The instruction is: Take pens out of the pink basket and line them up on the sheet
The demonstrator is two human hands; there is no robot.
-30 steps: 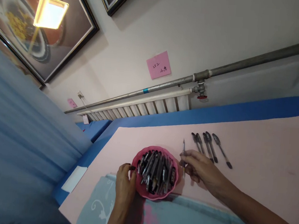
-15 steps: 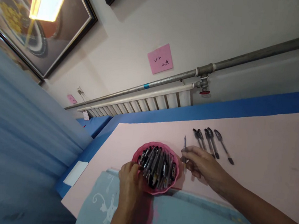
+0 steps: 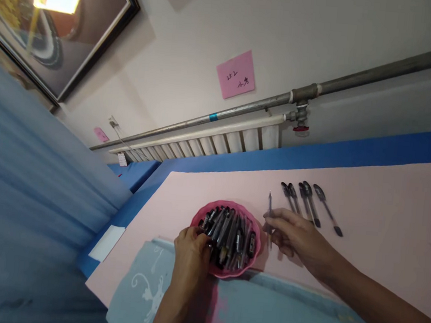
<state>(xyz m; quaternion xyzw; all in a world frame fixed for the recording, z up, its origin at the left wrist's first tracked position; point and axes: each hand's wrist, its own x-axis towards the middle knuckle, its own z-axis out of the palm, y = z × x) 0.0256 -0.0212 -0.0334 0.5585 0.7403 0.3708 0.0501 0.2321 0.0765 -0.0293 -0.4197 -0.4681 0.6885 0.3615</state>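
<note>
Upright between the thumb and fingers of my right hand (image 3: 294,236) is a slim, clear uncapped pen (image 3: 270,202), its tip pointing up. This hand is just right of a pink scalloped basket (image 3: 256,220), over the pink sheet. The basket is heaped with black and clear pen parts (image 3: 228,233). My left hand (image 3: 190,257) reaches over the basket's left rim, fingers curled down among the parts. Its fingertips are partly hidden, and I cannot make out what they grip. Several black-capped pens (image 3: 310,202) lie in a row beyond my right hand.
A pink sheet (image 3: 395,212) covers the blue table (image 3: 234,158). Light blue patterned cloth (image 3: 281,313) lies along the near side. At left hang a blue curtain (image 3: 39,191) and a white paper (image 3: 106,242) on the table edge. A radiator (image 3: 217,144) and pipe (image 3: 258,105) line the wall.
My left hand has pushed slightly further into the basket, its fingers deeper among the parts. The right hand keeps hold of the uncapped pen. The whole view has shifted slightly.
</note>
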